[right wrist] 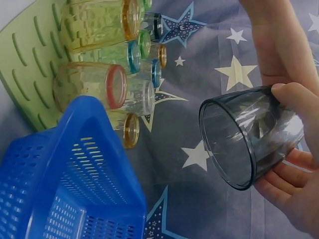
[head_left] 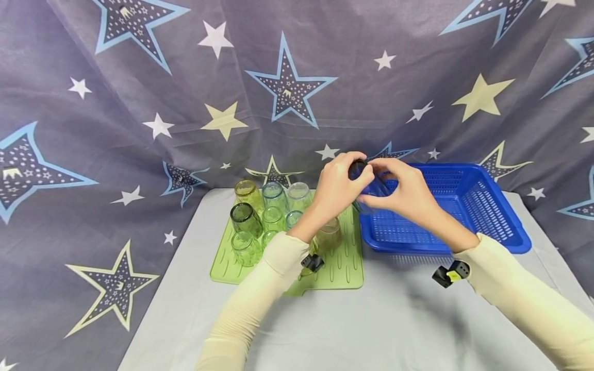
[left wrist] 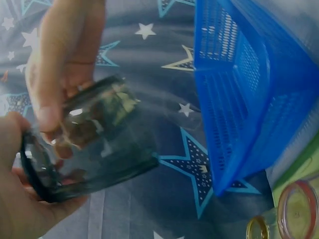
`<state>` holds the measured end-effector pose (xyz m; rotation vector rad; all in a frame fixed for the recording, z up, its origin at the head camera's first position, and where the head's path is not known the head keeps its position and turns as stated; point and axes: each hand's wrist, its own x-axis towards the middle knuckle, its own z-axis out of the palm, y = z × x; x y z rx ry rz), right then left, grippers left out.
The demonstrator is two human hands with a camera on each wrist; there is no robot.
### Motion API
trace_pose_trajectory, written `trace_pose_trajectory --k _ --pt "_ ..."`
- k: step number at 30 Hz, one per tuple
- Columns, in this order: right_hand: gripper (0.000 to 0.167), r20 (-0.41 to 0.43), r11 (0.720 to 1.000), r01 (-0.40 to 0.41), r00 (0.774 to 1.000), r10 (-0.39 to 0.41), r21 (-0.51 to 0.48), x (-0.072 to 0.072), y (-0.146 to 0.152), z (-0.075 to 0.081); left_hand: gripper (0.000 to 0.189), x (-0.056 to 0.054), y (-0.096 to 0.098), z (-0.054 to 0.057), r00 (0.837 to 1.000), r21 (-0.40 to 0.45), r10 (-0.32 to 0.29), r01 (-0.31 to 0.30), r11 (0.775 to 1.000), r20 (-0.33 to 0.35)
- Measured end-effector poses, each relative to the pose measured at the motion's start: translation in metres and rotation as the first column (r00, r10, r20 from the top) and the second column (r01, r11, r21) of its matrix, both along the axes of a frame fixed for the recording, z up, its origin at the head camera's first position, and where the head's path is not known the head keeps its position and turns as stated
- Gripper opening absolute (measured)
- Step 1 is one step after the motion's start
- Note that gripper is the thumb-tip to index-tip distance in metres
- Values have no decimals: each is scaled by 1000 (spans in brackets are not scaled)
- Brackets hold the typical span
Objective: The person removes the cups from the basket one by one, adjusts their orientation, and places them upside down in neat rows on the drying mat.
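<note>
A smoky dark-grey drinking glass [head_left: 377,188] is held in the air, tilted, in front of the blue basket's left end. My left hand [head_left: 341,180] grips it at its dark upper end. From the other side my right hand [head_left: 408,193] holds it, thumb and fingers round the wall. In the left wrist view the clear glass [left wrist: 114,129] lies between both hands. The right wrist view shows the open rim of the glass [right wrist: 203,129] pointing away from the right palm. Parts of the glass are hidden behind fingers.
A green drying mat [head_left: 348,273] at the left bears several coloured glasses, among them a dark green glass [head_left: 246,219] and a yellow glass [head_left: 248,191]. The blue perforated basket [head_left: 498,221] stands to the right. Behind the white-covered table [head_left: 371,330] hangs a starry curtain [head_left: 343,41].
</note>
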<state>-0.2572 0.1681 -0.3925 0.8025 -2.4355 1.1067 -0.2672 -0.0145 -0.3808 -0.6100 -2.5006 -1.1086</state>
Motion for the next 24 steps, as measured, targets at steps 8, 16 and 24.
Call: trace_pose_trajectory --k 8,16,24 --pt "62 13 999 -28 1000 28 -25 -2 -4 7 31 -6 -1 -1 999 -21 -24 24 999 -21" --pt "64 42 990 -121 992 118 74 -6 -3 17 21 -7 -7 -2 996 25 10 -8 1000 -85" --pt "72 126 975 -137 985 116 175 -8 11 28 17 -5 -17 -5 992 -16 44 -47 999 -118"
